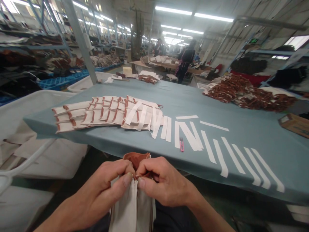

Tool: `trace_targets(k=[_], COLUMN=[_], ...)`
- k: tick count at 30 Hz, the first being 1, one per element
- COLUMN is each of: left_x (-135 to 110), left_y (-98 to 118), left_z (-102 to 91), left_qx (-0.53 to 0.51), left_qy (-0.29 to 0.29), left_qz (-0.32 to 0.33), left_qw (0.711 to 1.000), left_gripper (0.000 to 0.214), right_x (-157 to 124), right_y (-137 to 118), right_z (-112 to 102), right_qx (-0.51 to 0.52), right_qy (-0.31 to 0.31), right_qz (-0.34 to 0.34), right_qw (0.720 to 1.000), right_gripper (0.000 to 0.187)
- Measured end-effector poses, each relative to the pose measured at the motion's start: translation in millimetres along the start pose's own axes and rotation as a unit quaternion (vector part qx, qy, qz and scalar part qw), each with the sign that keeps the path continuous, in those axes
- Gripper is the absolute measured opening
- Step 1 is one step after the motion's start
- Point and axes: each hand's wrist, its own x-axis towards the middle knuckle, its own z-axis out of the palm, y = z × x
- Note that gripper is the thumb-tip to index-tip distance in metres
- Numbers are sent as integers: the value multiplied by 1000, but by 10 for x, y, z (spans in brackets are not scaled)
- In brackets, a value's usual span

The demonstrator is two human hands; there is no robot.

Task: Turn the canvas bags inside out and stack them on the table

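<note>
A cream fabric piece with brown lining hangs down in front of me, below the table's near edge. My left hand pinches its upper edge between thumb and forefinger. Close beside it, my right hand pinches the same edge, thumb tips almost meeting at a seam. A brown flap stands up behind my fingers. What exactly lies between the fingertips is too small to make out.
On the blue-green table lie overlapping cream pieces with brown edging, several white strips and pink thread snips. A brown-and-cream pile sits at right. A white bin stands at left; a person is beyond the table.
</note>
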Motion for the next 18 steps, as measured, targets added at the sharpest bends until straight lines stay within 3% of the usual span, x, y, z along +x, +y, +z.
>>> trace_targets(k=[9,18], left_x=[114,128], left_y=[-70,-75], left_z=[85,115], left_qx=[-53,-55], left_qy=[-25,-53], left_qz=[-49,-110], left_qw=[997,991], left_gripper=[37,41], right_x=[-39,-81], right_y=[133,187], right_z=[19,-26], right_qx=[-52,-95], right_qy=[92,93], right_qz=[35,30], right_qw=[994,991], right_gripper=[21,24])
